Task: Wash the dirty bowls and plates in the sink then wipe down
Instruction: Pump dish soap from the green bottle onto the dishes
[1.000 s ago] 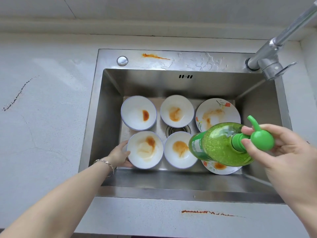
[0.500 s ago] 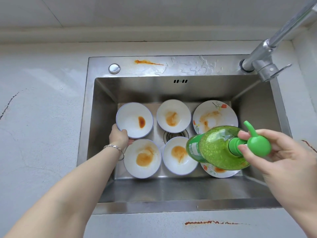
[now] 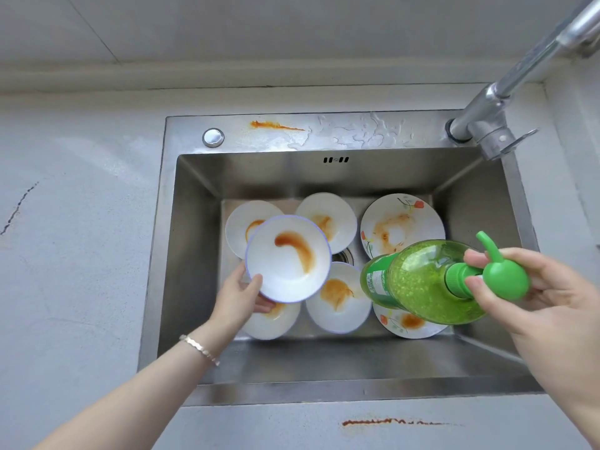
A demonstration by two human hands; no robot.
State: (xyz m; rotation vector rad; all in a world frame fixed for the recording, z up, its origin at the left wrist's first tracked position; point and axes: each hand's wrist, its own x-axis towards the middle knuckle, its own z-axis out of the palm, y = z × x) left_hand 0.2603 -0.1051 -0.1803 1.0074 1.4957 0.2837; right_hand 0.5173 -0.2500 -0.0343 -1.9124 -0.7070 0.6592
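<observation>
Bowl (image 3: 289,258) streaked with brown sauce is held up above the left half of the sink (image 3: 194,254), tipped slightly toward the camera. The left hand (image 3: 240,293) grips it at the near rim, thumb over the edge and fingers underneath, with a bracelet (image 3: 199,349) on that wrist. Four more dirty bowls rest on the sink floor. The back-left bowl (image 3: 237,222) is partly hidden by the raised one. The back-middle bowl (image 3: 337,216) and the front-middle bowl (image 3: 337,303) lie either side of the sink's drain (image 3: 342,254). The front-left bowl (image 3: 276,323) lies under the hand. Along the sink's right side lie two flowered, smeared plates, the back plate (image 3: 402,222) and the front plate (image 3: 409,324). The right hand (image 3: 545,297) is curled round the green pump top of a soap bottle (image 3: 422,280). The bottle lies nearly sideways above the sink's front right, its base toward the sink's middle, and covers part of both plates. A faucet (image 3: 487,121) stands at the sink's back right corner. One orange stain (image 3: 276,125) marks the sink's back rim, and a darker streak (image 3: 389,422) marks the counter in front of the sink
</observation>
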